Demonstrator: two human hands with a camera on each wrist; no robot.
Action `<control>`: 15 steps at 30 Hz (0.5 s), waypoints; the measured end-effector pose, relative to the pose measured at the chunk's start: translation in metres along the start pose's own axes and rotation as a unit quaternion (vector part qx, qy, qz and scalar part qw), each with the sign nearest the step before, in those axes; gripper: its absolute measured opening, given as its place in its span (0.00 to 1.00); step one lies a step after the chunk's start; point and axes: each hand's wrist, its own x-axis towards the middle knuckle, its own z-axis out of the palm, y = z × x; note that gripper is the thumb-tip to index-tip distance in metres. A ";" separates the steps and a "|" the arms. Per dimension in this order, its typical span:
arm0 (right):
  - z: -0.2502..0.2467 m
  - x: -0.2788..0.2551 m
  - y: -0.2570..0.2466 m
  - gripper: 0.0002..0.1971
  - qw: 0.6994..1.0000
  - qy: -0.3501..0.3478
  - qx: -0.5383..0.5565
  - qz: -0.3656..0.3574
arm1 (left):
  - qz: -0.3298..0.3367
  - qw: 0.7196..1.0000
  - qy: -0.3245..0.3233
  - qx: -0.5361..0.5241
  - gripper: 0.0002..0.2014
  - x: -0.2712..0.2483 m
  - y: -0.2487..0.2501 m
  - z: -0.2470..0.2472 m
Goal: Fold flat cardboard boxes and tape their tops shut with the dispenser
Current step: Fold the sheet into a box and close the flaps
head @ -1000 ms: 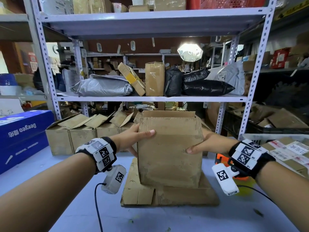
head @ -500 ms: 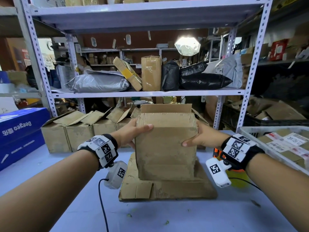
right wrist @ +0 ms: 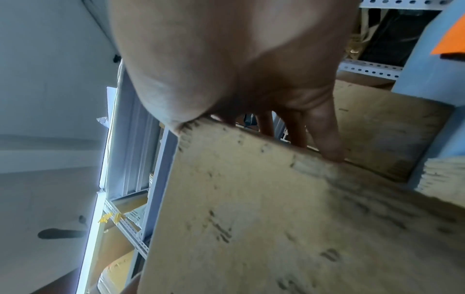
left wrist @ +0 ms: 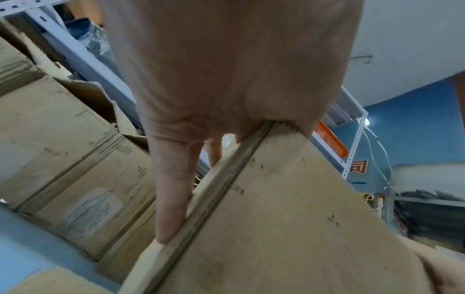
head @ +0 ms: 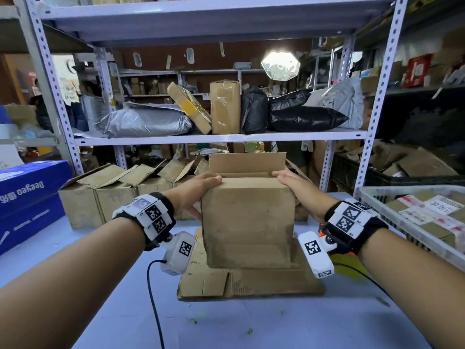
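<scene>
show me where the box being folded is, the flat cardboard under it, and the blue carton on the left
box being folded (head: 247,222), head view, middle of its front face
flat cardboard (head: 251,283), head view, near strip in front of the box
blue carton (head: 27,195), head view, its printed side

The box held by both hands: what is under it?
Under the box lies a stack of flat cardboard on the table. How many sheets are stacked cannot be counted, and the box covers the middle of the stack.
</scene>
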 end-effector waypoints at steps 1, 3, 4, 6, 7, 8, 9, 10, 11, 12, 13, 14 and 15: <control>0.002 -0.001 -0.002 0.20 1.000 0.008 -0.003 -0.004 | 0.000 1.000 0.001 -0.006 0.17 0.000 0.000 0.000; 0.003 -0.001 -0.003 0.26 0.999 0.027 0.002 -0.018 | 0.003 1.000 0.003 -0.026 0.23 0.002 0.000 -0.001; 0.003 -0.001 -0.002 0.31 0.999 0.037 0.011 -0.019 | 0.002 0.999 0.002 -0.037 0.28 0.003 0.001 -0.002; 0.001 -0.001 -0.003 0.38 0.998 0.049 0.027 -0.006 | -0.004 0.999 -0.002 -0.046 0.37 0.005 0.005 -0.004; -0.001 -0.001 -0.002 0.40 0.998 0.044 0.032 0.001 | -0.006 0.999 -0.003 -0.042 0.39 0.005 0.007 -0.005; -0.003 -0.001 -0.001 0.39 0.999 0.035 0.038 0.004 | -0.007 0.999 -0.003 -0.035 0.39 0.004 0.009 -0.006; -0.004 -0.001 0.000 0.36 0.998 0.026 0.049 0.007 | -0.004 1.000 0.000 -0.025 0.35 0.004 0.011 -0.007; -0.004 -0.003 -0.001 0.31 0.998 0.023 0.060 0.010 | 0.002 1.000 0.005 -0.016 0.30 0.004 0.012 -0.008; -0.004 -0.004 -0.001 0.24 0.998 0.025 0.064 0.008 | 0.008 1.000 0.010 -0.009 0.25 0.003 0.012 -0.008; -0.003 -0.004 0.000 0.16 0.998 0.031 0.061 0.002 | 0.015 1.000 0.012 -0.004 0.20 0.003 0.010 -0.008; -0.003 -0.004 0.000 0.11 0.998 0.036 0.055 -0.006 | 0.022 1.000 0.013 -0.002 0.17 0.004 0.009 -0.008; -0.002 -0.004 0.001 0.08 0.998 0.041 0.055 -0.012 | 0.029 0.999 0.016 -0.002 0.15 0.004 0.007 -0.008; -0.002 -0.004 0.000 0.09 0.997 0.042 0.061 -0.015 | 0.035 0.999 0.023 -0.003 0.15 0.005 0.005 -0.007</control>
